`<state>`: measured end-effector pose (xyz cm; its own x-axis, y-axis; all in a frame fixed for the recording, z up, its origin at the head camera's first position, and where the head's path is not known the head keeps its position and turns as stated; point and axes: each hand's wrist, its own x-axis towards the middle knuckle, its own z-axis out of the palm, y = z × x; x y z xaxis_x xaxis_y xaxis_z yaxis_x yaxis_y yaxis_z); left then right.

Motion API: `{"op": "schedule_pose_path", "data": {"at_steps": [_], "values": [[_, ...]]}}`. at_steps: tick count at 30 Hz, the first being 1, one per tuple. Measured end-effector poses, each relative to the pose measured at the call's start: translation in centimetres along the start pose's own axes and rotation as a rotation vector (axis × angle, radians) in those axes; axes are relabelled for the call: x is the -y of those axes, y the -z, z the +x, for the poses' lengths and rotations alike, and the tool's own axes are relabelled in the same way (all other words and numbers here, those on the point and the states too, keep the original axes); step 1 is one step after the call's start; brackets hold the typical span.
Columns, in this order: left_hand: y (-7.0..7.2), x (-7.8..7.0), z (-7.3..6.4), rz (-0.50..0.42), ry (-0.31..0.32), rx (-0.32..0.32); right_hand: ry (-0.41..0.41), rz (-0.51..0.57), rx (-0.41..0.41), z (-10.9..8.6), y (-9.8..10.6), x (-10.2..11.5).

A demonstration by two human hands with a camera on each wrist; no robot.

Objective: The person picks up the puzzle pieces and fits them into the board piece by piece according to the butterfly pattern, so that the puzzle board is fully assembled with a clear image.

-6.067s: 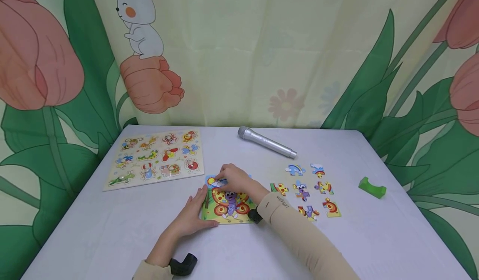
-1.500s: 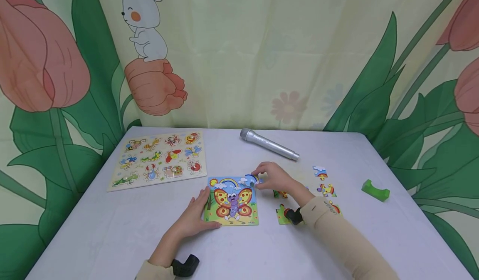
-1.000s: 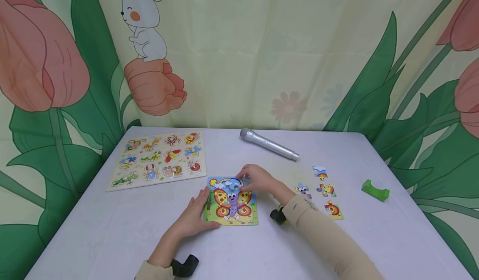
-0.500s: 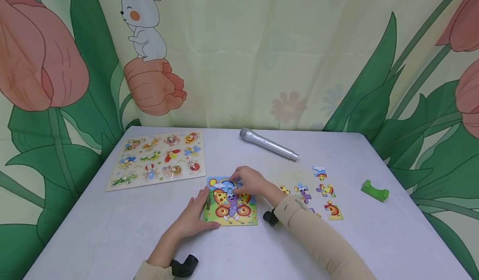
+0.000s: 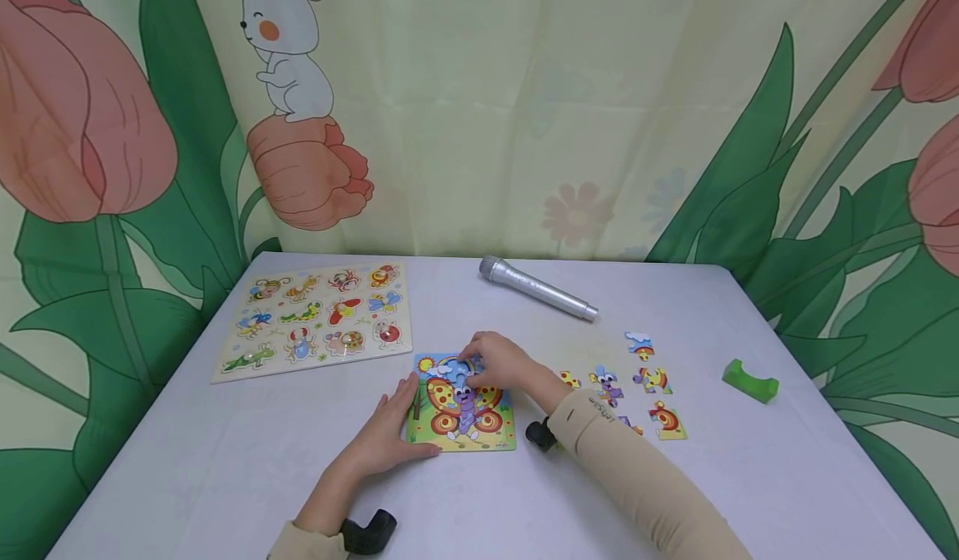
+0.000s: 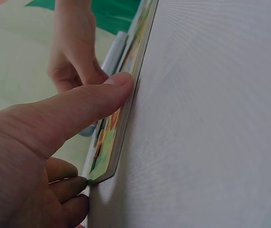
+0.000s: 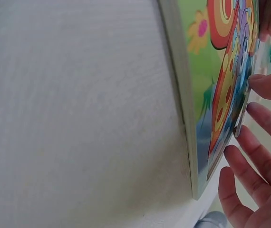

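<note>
A square butterfly puzzle board (image 5: 494, 438) lies on the white table in the head view. My left hand (image 5: 382, 431) rests at its near left corner, fingers along the left edge and thumb across the front edge. Over the board's upper part, my right hand (image 5: 500, 363) pinches a jigsaw piece, whose thin edge (image 7: 241, 118) shows between thumb and fingers in the right wrist view. The piece is at the board's surface; the fingers cover most of it. Whether it lies flat there I cannot tell.
Several loose jigsaw pieces (image 5: 653, 379) lie to the right, some partly behind my right sleeve. A green arched block (image 5: 751, 381) is further right. Behind the board lies a silver microphone (image 5: 538, 288). An insect picture board (image 5: 315, 317) occupies the back left.
My right hand has carried the rainbow jigsaw piece leftward from the board's right side onto its upper middle. It is almost still over the last half second. My left hand has stayed at the corner.
</note>
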<state>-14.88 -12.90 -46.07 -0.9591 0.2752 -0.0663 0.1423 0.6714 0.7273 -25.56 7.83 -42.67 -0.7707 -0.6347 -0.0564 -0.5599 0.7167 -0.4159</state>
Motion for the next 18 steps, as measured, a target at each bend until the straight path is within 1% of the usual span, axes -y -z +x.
{"op": "schedule_pose_path", "data": {"at_steps": [6, 18], "values": [[-0.05, 0.09, 0.05, -0.006, 0.009, 0.001, -0.001, -0.024, 0.010, 0.10, 0.01, 0.08], [-0.11, 0.13, 0.09, -0.019, 0.002, -0.004, -0.021, -0.088, 0.024, -0.07, -0.02, 0.58]]}}
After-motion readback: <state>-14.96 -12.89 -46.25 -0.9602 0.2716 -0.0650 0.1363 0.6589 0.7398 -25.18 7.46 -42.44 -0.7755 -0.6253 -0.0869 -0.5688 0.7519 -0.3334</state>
